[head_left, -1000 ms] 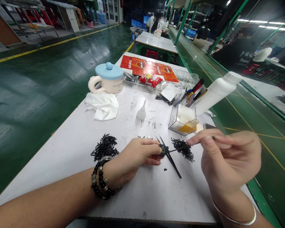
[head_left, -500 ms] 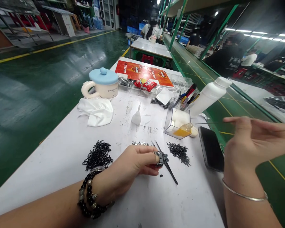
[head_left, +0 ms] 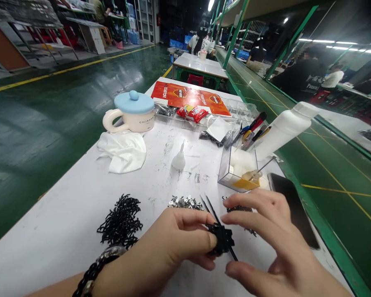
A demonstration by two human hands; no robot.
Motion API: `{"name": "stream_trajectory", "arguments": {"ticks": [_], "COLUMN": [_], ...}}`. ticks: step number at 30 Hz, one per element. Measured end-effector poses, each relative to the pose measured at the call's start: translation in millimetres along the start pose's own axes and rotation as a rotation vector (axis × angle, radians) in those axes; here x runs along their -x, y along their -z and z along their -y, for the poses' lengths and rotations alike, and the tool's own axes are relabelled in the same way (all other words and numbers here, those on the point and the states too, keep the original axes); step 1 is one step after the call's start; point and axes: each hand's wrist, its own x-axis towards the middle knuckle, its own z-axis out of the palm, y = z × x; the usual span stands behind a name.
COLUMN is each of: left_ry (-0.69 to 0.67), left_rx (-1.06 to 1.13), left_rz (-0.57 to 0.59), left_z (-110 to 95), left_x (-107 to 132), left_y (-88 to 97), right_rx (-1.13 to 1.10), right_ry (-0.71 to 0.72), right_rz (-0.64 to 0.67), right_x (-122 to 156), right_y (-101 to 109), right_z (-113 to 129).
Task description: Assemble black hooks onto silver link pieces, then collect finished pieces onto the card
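Observation:
My left hand (head_left: 176, 239) pinches a small black part (head_left: 225, 239) between thumb and fingers, just above the table. Close to its right side is my right hand (head_left: 281, 235), fingers apart with nothing in them. A pair of black tweezers (head_left: 209, 203) lies on the table, partly hidden behind the part. Beyond my left hand is a heap of small silver metal pieces (head_left: 187, 202). To the left spreads a pile of curved black pieces (head_left: 120, 220). Another black pile (head_left: 239, 209) is mostly covered by my right hand.
A clear box (head_left: 235, 165) holds white material, beside a small glass bottle (head_left: 254, 176) with a thin rod in it. Around them are a phone (head_left: 292, 206), a leaning white bottle (head_left: 286, 128), a dropper bottle (head_left: 178, 160), a white cloth (head_left: 123, 152) and a lidded mug (head_left: 136, 119).
My right hand has come in from the far right, away from the thin rod, to beside the black part. The part looks turned in my left hand. The view has shifted slightly.

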Motion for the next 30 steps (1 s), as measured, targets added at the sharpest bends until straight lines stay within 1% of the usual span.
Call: {"name": "stream_trajectory", "arguments": {"ticks": [2, 5, 7, 12, 18, 24, 30], "left_ry": [0.034, 0.088, 0.098, 0.079, 0.045, 0.031, 0.035], "left_rx": [-0.016, -0.032, -0.031, 0.0, -0.001, -0.034, -0.049], "left_rz": [0.015, 0.035, 0.032, 0.023, 0.022, 0.03, 0.01], "left_z": [-2.5, -6.8, -8.2, -4.1, 1.7, 2.4, 1.3], "left_x": [0.0, -0.5, -0.8, -0.8, -0.7, -1.2, -1.5], "left_y": [-0.9, -2.2, -2.6, -1.4, 0.2, 0.5, 0.2], "right_rx": [-0.015, -0.023, -0.033, -0.061, -0.114, -0.124, -0.124], "right_ry": [0.034, 0.044, 0.045, 0.052, 0.03, 0.007, 0.036], "right_rz": [-0.003, -0.015, -0.012, -0.006, -0.034, -0.031, -0.011], "right_x": [-1.4, -2.3, -1.7, -0.9, -4.2, -2.6, -2.6], "right_y": [-3.8, -6.2, -6.3, -6.0, -7.2, -7.9, -7.9], "right_z": [0.4, -2.3, -3.5, -3.9, -1.7, -1.5, -4.2]}}
